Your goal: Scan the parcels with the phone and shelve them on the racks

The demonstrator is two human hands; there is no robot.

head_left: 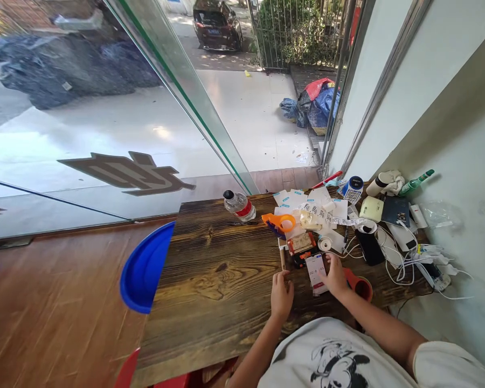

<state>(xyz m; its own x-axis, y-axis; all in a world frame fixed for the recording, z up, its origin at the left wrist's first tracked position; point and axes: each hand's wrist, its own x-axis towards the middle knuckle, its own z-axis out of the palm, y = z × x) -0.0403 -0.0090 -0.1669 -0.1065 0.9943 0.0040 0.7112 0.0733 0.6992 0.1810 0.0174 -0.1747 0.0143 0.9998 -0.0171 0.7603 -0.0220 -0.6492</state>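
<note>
My left hand (282,295) rests on the dark wooden table (210,280), its fingers loosely bent and the thumb a little apart. Its fingertips are by the lower end of a thin brown stick-like piece (283,258); I see nothing held in them. A white phone (316,272) lies face up with timer digits on its screen. At the phone's right edge is my right hand (336,277), fingers apart, thumb side touching or very close to it. Just beyond the phone lie an orange-and-black item (302,249) and a small white roll (324,244).
An orange tape dispenser (281,221), a water bottle (240,207), papers (293,199) and a dark phone (369,247) are on the table. White cables (400,269) tangle at right. A red tape roll (359,285) sits beside my right forearm. A blue stool (145,269) stands left.
</note>
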